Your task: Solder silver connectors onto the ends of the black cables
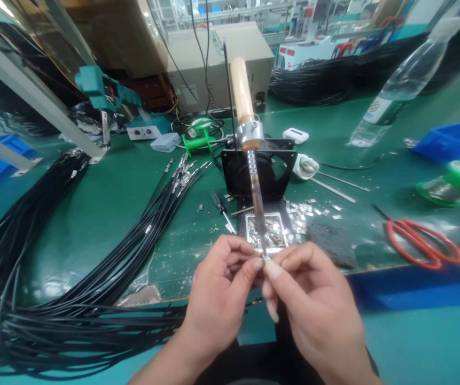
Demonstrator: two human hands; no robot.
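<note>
My left hand (221, 286) and my right hand (313, 299) meet at the bench's front edge, fingertips pinched closely together. Between the right thumb and forefinger shows a small silver metal connector (266, 258). What the left fingers pinch is mostly hidden. Just above the fingertips, the tip of a soldering iron (257, 198) with a wooden handle points down, held in a stand; I cannot tell whether it touches the connector. Behind the fingers lies a white-rimmed tray (248, 231) of small metal pieces. Black cables (133, 318) pass behind my left wrist.
Loose metal pieces (302, 211) and a dark block (332, 243) lie right of the tray. Further right are red-handled scissors (418, 246), a green solder spool (450, 182) and a bottle (398, 91). A black fan frame (230, 171) stands behind the iron; a screwdriver (221, 208) lies left.
</note>
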